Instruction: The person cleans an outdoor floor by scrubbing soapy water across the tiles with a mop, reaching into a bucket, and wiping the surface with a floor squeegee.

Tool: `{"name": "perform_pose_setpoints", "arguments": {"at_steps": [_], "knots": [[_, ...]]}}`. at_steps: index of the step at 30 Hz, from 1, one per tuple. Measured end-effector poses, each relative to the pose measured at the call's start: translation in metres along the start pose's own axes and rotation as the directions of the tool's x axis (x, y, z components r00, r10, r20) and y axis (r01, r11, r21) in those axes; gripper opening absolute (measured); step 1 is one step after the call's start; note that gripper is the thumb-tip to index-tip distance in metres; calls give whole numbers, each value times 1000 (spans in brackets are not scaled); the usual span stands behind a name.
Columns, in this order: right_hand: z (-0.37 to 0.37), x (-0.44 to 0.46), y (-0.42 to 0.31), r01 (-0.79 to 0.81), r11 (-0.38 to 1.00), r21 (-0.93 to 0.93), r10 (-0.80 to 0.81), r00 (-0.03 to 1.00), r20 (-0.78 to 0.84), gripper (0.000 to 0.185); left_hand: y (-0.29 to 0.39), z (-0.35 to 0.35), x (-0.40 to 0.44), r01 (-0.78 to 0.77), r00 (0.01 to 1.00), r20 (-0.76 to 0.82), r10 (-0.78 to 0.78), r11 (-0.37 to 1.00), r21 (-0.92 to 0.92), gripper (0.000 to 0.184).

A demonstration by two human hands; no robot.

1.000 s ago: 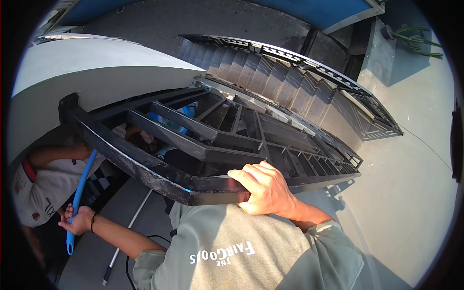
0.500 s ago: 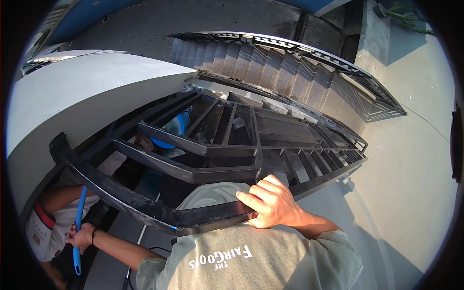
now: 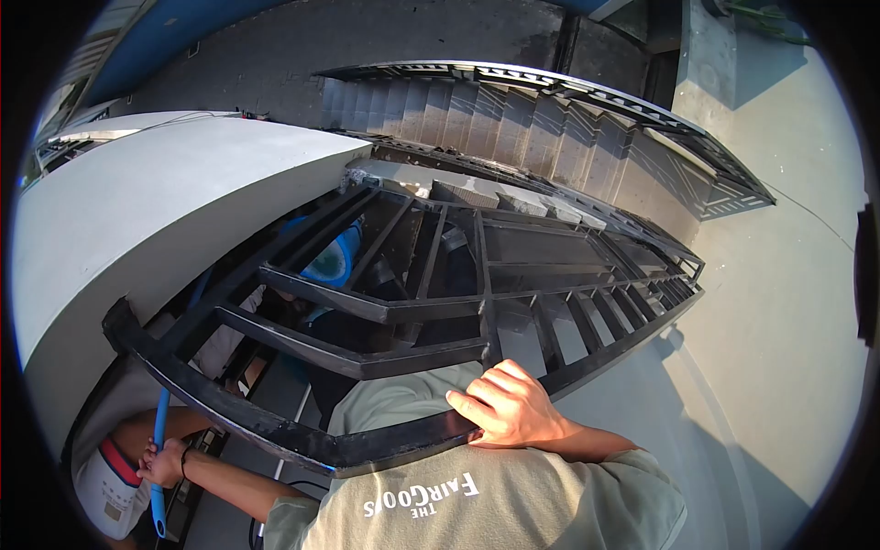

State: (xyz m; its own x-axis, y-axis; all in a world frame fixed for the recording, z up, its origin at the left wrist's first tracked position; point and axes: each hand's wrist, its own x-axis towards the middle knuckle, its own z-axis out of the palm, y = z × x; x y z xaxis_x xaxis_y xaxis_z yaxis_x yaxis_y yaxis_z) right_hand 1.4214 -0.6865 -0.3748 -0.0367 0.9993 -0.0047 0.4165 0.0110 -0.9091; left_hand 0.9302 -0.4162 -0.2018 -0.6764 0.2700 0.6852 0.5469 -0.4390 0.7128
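Note:
My left hand (image 3: 165,464), with a dark band at its wrist, is closed around a blue pole (image 3: 160,422) below the railing at the lower left. The pole runs upward past the handrail, and its lower tip ends just under my hand. My right hand (image 3: 504,405) grips the top bar of a black metal railing (image 3: 403,442) in front of my chest, fingers curled over it. Through the bars shows a blue bucket (image 3: 332,261), partly hidden.
Another person in a pale shirt with a red-trimmed edge (image 3: 115,467) is at the lower left, partly behind the railing. A curved white wall (image 3: 183,174) borders the left side. A tiled staircase (image 3: 477,119) with its own handrail lies beyond. Pale floor (image 3: 788,275) extends right.
My view has shifted, so the near railing sits lower. The blue pole and my left hand appear lower too. The other person has shifted, and more of the bucket shows. My right hand keeps its hold.

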Motion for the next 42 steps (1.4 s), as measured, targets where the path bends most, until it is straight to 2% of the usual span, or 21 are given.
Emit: {"name": "perform_pose_setpoints", "arguments": {"at_steps": [2, 11, 19, 26, 30, 35, 36, 37, 39, 42], "knots": [[0, -2, 2, -2, 1000, 0, 2, 1000, 16, 52, -1, -1, 1, 36, 999, 15, -36, 999, 2, 34], [-2, -5, 9, 24, 1000, -14, -24, 1000, 16, 43, -6, -8, 11, 50, 997, 60, -47, 998, -47, 34], [1, -14, 10, 17, 999, -33, -18, 1000, -24, 44, 8, 2, -16, 40, 999, 23, -39, 999, -9, 33], [9, -15, 4, 42, 988, -148, -76, 969, -235, 37, 3, -16, -19, 81, 996, 41, -79, 996, -25, 32], [13, -10, -3, 59, 977, -206, -117, 953, -281, 34, 5, -34, -24, 143, 983, 127, -134, 988, -65, 28], [18, -6, -14, 97, 963, -251, -160, 956, -244, 38, 3, -60, -38, 207, 958, 240, -159, 960, -189, 23], [19, -5, -17, 96, 960, -263, -156, 964, -216, 39, 15, -58, -50, 206, 964, 203, -172, 965, -162, 22], [21, -4, -21, 98, 956, -276, -154, 970, -188, 39, 12, -67, -52, 245, 952, 243, -187, 942, -231, 20], [22, 0, -30, 137, 949, -282, -168, 982, -87, 40, 10, -82, -58, 261, 945, 265, -191, 929, -261, 18], [27, -2, -38, 130, 937, -323, -117, 991, 61, 41, 11, -111, -71, 225, 916, 387, -102, 931, -286, 14]]}}
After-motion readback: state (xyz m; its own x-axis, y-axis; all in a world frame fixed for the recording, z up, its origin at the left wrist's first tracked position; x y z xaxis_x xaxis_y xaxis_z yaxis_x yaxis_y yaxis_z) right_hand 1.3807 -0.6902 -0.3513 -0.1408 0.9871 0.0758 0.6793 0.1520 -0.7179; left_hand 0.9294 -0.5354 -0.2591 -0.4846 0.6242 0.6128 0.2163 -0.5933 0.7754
